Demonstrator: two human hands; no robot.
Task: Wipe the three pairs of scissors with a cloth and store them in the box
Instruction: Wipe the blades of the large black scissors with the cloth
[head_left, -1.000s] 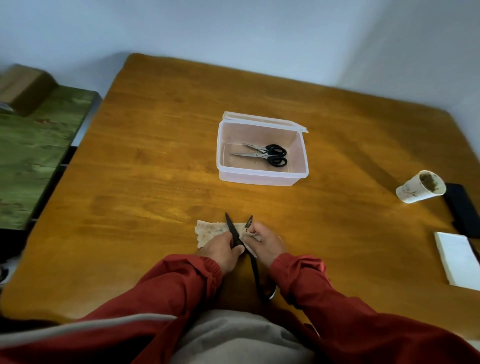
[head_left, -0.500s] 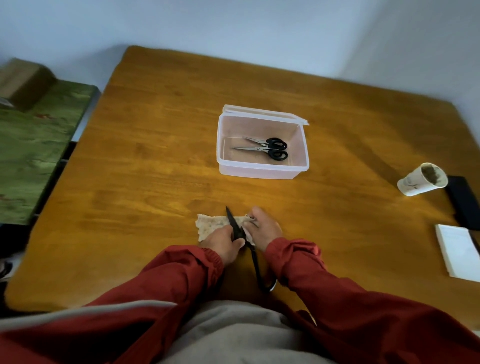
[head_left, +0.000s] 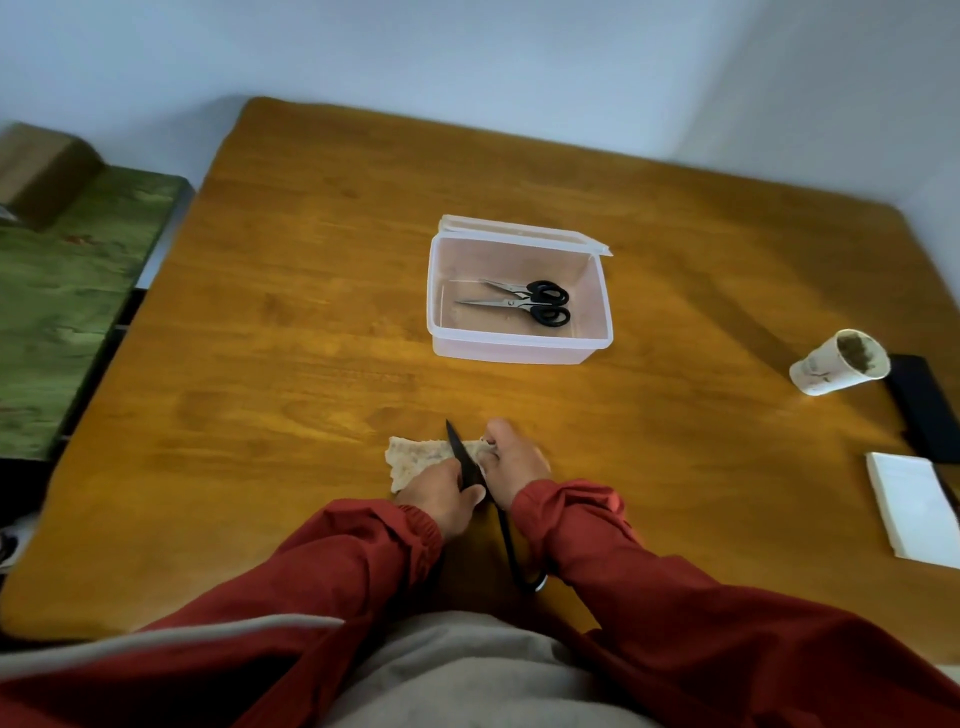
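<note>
- The left hand (head_left: 441, 493) lies knuckles up, fingers curled round the dark scissors (head_left: 462, 457) near the blade's base.
- The right hand (head_left: 514, 460) sits just beside it, fingers curled, pinching the cloth (head_left: 415, 457).
- Both forearms, in red sleeves (head_left: 363, 551), converge at the hands, low over the tabletop (head_left: 311, 364).

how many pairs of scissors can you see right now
3. In the box, the far pair and the near pair lie side by side. The black pair is gripped by the left hand, with the right hand holding the cloth to it. None seems hidden.
</note>
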